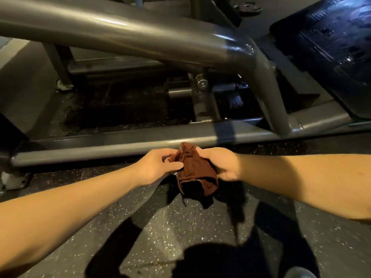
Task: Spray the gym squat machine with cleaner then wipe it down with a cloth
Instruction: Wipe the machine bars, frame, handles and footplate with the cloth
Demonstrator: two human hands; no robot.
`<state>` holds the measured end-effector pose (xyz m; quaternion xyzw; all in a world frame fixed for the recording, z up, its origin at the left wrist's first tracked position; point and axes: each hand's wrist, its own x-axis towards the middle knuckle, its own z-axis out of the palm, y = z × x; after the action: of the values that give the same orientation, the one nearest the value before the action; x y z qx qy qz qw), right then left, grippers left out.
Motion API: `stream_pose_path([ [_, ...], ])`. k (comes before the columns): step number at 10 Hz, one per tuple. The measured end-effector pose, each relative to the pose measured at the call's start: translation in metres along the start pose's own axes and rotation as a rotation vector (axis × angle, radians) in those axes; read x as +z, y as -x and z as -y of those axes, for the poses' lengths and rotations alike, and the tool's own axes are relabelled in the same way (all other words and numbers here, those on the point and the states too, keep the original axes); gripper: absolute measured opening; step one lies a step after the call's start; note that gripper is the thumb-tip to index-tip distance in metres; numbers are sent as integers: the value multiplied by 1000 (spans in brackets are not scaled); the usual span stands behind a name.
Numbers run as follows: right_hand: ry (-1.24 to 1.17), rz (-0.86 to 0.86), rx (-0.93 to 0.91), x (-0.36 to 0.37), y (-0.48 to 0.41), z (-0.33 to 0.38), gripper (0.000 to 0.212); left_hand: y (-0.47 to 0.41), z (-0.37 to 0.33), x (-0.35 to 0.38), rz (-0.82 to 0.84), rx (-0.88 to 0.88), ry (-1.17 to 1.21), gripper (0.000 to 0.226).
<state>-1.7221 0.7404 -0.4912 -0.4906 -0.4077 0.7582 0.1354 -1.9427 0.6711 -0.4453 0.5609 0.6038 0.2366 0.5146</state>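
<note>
Head view: left hand (pixel 158 166) and right hand (pixel 221 164) meet on a brown cloth (pixel 197 171).
Left hand: thumb and fingers pinch the cloth's left side.
Right hand: fingers curl round its right side.
Cloth: bunched between the hands, lower part hanging loose.
Machine (pixel 268 91): grey frame beyond the hands; low rail (pixel 112 146) just past the knuckles, thick tube (pixel 120 31) farther off.
Floor (pixel 180 227): dark, speckled, below the hands.
</note>
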Motion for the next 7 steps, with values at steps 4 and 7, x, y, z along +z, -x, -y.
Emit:
stream_pose_path([
  [4, 163, 118, 4, -4, 16, -16, 12, -20, -8, 16, -76, -187, -166, 32],
  [7, 232, -29, -61, -22, 0, -27, 6, -30, -2, 23, -70, -228, -199, 21],
])
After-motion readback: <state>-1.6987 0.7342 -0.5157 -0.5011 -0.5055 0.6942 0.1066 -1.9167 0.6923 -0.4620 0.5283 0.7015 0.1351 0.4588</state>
